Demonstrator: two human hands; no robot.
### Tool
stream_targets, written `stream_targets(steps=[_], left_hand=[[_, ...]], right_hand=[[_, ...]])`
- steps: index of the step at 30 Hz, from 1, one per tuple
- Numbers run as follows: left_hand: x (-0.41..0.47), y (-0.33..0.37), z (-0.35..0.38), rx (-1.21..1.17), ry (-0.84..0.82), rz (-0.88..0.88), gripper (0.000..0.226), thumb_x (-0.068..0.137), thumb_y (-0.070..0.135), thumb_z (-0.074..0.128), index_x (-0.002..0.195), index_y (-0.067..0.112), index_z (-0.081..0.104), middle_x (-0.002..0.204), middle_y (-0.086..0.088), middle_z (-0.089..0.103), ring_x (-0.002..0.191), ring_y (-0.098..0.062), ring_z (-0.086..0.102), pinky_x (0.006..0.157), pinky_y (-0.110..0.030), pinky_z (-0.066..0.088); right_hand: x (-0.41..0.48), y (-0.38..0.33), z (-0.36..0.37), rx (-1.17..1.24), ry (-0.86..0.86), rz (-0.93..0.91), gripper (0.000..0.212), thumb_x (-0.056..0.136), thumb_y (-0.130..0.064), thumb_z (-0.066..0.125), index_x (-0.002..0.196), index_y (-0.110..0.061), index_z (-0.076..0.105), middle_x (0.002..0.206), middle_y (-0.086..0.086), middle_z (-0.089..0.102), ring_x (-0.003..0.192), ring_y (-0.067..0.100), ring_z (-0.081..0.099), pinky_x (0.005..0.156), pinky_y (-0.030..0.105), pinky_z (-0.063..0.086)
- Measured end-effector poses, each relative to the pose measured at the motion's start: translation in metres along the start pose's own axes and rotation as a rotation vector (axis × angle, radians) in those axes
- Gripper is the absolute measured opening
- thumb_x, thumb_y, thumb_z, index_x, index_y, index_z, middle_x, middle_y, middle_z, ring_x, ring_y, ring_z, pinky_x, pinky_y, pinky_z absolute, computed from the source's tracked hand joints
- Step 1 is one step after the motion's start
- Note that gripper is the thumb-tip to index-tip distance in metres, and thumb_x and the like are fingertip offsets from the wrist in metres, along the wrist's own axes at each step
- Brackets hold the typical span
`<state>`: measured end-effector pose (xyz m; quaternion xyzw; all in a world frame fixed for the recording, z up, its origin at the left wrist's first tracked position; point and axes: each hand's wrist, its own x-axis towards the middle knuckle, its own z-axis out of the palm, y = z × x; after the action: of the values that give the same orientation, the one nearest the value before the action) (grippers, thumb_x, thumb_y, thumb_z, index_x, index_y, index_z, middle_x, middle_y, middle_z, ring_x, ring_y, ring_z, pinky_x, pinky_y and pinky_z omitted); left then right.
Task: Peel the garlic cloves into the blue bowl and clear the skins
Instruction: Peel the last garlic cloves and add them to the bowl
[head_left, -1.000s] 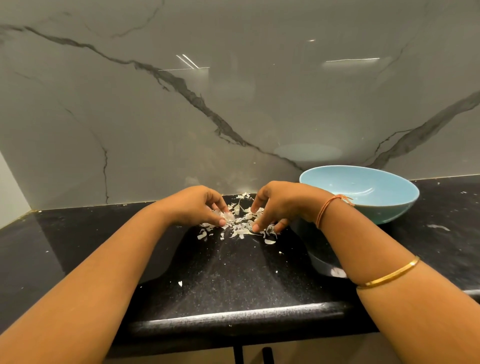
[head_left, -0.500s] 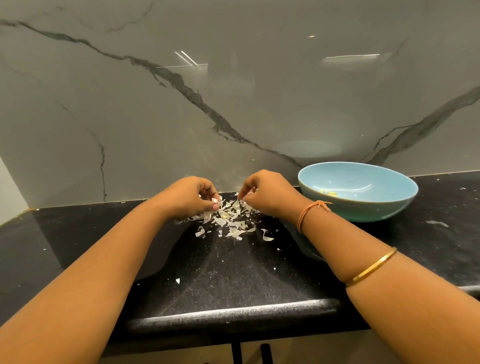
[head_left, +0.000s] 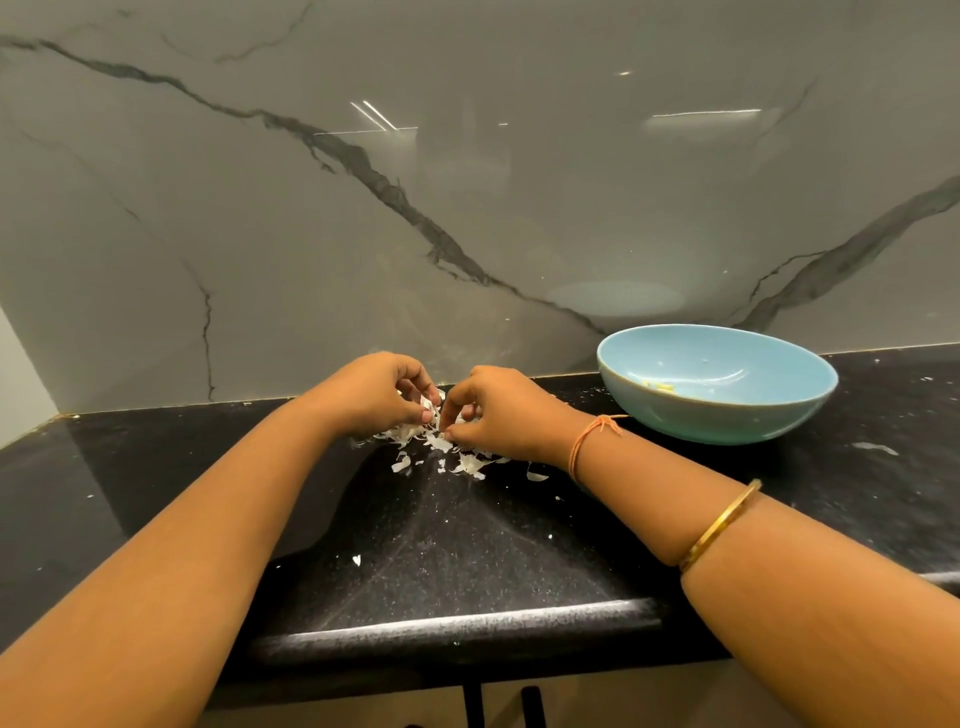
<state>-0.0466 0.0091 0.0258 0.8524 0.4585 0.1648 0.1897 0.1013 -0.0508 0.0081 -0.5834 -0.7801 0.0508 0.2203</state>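
Observation:
A heap of white garlic skins lies on the black counter near the wall. My left hand and my right hand meet over the heap, fingers curled and pinching skins between them. Part of the heap is hidden under both hands. The blue bowl stands to the right of my right hand, with a few pale peeled garlic cloves at its bottom.
A grey marbled wall rises right behind the heap. Loose skin flakes lie scattered: one near the counter's front edge, one right of the bowl. The counter's rounded front edge runs below my forearms.
Both hands have drawn together toward the wall, bunching the spread skins into a tighter heap and pinching them. The bowl has stayed put.

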Motion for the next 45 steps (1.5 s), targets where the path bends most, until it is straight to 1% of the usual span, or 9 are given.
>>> stream_targets(steps=[7, 10, 12, 15, 24, 33, 39, 42, 45], left_hand=[[-0.003, 0.004, -0.002, -0.035, -0.002, 0.007, 0.036, 0.085, -0.005, 0.056, 0.1, 0.026, 0.066, 0.105, 0.003, 0.061, 0.09, -0.017, 0.06, 0.081, -0.034, 0.051], [-0.004, 0.006, -0.003, -0.041, 0.031, 0.016, 0.045, 0.082, -0.009, 0.044, 0.096, 0.026, 0.069, 0.104, 0.005, 0.063, 0.071, -0.019, 0.056, 0.061, -0.03, 0.046], [-0.004, 0.007, -0.003, -0.081, 0.047, 0.007, 0.043, 0.083, -0.008, 0.042, 0.091, 0.023, 0.071, 0.088, 0.009, 0.065, 0.051, -0.017, 0.039, 0.049, -0.025, 0.036], [-0.003, 0.006, -0.003, -0.114, 0.09, 0.0, 0.036, 0.085, -0.006, 0.047, 0.085, 0.021, 0.07, 0.057, 0.013, 0.057, 0.046, -0.015, 0.033, 0.046, -0.024, 0.031], [-0.003, 0.01, -0.003, -0.105, 0.079, -0.008, 0.024, 0.088, 0.0, 0.052, 0.093, 0.017, 0.068, 0.08, 0.001, 0.064, 0.038, -0.001, 0.041, 0.046, -0.017, 0.035], [-0.003, 0.009, -0.003, -0.105, 0.076, -0.017, 0.025, 0.089, -0.001, 0.052, 0.091, 0.019, 0.068, 0.083, 0.0, 0.064, 0.05, -0.007, 0.042, 0.05, -0.02, 0.038], [-0.002, 0.01, -0.002, -0.133, 0.09, -0.011, 0.018, 0.09, 0.003, 0.056, 0.092, 0.016, 0.068, 0.076, 0.002, 0.063, 0.05, -0.002, 0.045, 0.044, -0.012, 0.035], [-0.004, 0.011, -0.004, -0.203, 0.059, 0.006, 0.016, 0.087, 0.005, 0.063, 0.096, 0.018, 0.066, 0.085, 0.002, 0.066, 0.061, 0.0, 0.055, 0.048, -0.007, 0.039], [-0.005, 0.011, -0.004, -0.354, -0.026, 0.043, 0.034, 0.078, 0.003, 0.073, 0.103, 0.022, 0.062, 0.1, 0.002, 0.069, 0.086, -0.006, 0.067, 0.066, -0.013, 0.049]], right_hand=[[0.001, 0.006, -0.006, 0.048, 0.093, 0.055, 0.011, 0.084, -0.018, 0.061, 0.09, -0.011, 0.069, 0.087, -0.001, 0.055, 0.081, 0.014, 0.051, 0.072, 0.025, 0.042], [0.002, 0.012, -0.009, 0.052, 0.116, 0.116, 0.012, 0.085, -0.01, 0.058, 0.091, -0.011, 0.069, 0.096, 0.005, 0.065, 0.085, 0.017, 0.055, 0.073, 0.024, 0.041], [0.002, 0.013, -0.01, 0.06, 0.138, 0.123, 0.017, 0.083, -0.004, 0.057, 0.091, -0.012, 0.069, 0.099, 0.005, 0.065, 0.09, 0.018, 0.058, 0.076, 0.025, 0.044], [-0.001, 0.007, -0.01, 0.108, 0.103, 0.027, 0.021, 0.083, -0.004, 0.055, 0.09, -0.015, 0.071, 0.084, -0.006, 0.054, 0.074, 0.009, 0.05, 0.07, 0.02, 0.041], [0.002, 0.005, -0.001, -0.039, -0.036, -0.072, 0.019, 0.088, -0.021, 0.061, 0.105, -0.016, 0.069, 0.081, -0.009, 0.043, 0.082, 0.011, 0.046, 0.062, 0.019, 0.032], [0.001, 0.009, -0.001, 0.01, 0.026, -0.018, 0.013, 0.087, -0.017, 0.059, 0.096, -0.011, 0.066, 0.09, -0.002, 0.051, 0.082, 0.014, 0.05, 0.072, 0.024, 0.039], [0.001, 0.013, -0.008, 0.262, 0.247, 0.019, 0.006, 0.082, -0.01, 0.063, 0.085, -0.015, 0.06, 0.08, -0.003, 0.061, 0.071, 0.009, 0.055, 0.069, 0.02, 0.047], [0.001, 0.015, -0.008, 0.316, 0.254, 0.026, 0.014, 0.082, -0.01, 0.067, 0.089, -0.018, 0.058, 0.078, -0.006, 0.06, 0.067, 0.001, 0.054, 0.064, 0.012, 0.046], [0.001, 0.016, -0.01, 0.373, 0.265, 0.044, 0.018, 0.082, -0.01, 0.07, 0.092, -0.018, 0.057, 0.079, -0.004, 0.061, 0.071, 0.006, 0.057, 0.071, 0.02, 0.051]])
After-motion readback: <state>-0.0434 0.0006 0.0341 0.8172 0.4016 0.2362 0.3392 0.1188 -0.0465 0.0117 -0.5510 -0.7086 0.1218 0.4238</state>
